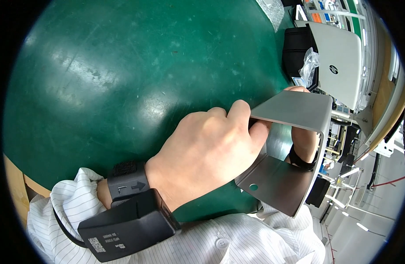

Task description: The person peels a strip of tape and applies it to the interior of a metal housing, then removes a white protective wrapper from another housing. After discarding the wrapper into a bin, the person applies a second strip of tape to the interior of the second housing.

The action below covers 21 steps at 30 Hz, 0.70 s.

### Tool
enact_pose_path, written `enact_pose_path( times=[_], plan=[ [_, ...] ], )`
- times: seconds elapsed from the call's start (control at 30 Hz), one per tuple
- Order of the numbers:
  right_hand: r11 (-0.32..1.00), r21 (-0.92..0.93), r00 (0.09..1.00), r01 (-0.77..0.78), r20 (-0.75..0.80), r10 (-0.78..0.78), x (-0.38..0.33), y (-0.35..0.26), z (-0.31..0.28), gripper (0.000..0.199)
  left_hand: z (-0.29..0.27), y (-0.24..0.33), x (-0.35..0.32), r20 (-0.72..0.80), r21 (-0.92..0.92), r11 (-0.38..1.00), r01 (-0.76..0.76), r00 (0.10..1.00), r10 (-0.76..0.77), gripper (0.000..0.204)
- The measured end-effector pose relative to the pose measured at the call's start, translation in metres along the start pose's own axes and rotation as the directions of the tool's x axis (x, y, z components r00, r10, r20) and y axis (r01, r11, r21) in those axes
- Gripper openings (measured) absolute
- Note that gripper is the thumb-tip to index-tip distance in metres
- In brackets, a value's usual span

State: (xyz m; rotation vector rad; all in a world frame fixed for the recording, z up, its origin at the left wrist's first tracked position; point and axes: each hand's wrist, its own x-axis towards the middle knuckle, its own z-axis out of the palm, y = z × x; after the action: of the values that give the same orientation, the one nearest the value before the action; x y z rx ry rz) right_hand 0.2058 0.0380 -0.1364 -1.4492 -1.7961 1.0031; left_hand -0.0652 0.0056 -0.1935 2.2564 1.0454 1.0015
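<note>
A bent grey sheet-metal bracket [290, 145] with a small round hole near its lower edge is held close above the green table [123, 79]. My left hand [207, 149] grips its left edge, fingers curled under the upper flap. On that wrist sits a black strap with a black box-shaped device [127, 222]. My right hand [303, 145] is mostly hidden behind the bracket; its fingertips show over the top edge and its wrist with a black band shows through the gap. It holds the bracket's right side.
A white closed laptop [341, 61] lies at the right on a black case, with a crumpled clear plastic bag [309, 61] beside it. Racks and floor show at the far right. My white striped sleeves fill the lower edge.
</note>
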Motion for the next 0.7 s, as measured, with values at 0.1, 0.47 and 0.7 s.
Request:
enact_pose_path(
  times=[0.1,0.47,0.7],
  plan=[
    [0.962,-0.265,0.997,0.071,0.004,-0.072,-0.001,-0.005,0.002,0.016,0.006,-0.002,0.001,-0.029,-0.004,1.0,-0.027,0.999,0.027,0.037],
    [0.907,-0.418,0.977,-0.062,-0.213,-0.031,-0.028,0.011,-0.016,0.011,0.007,-0.005,0.001,-0.13,-0.026,0.997,-0.067,0.989,0.063,0.02],
    [0.927,-0.376,0.986,-0.003,-0.154,-0.06,-0.046,0.019,-0.012,0.013,0.005,-0.01,0.0,-0.134,-0.039,0.994,-0.102,0.986,0.096,0.027]
  ],
)
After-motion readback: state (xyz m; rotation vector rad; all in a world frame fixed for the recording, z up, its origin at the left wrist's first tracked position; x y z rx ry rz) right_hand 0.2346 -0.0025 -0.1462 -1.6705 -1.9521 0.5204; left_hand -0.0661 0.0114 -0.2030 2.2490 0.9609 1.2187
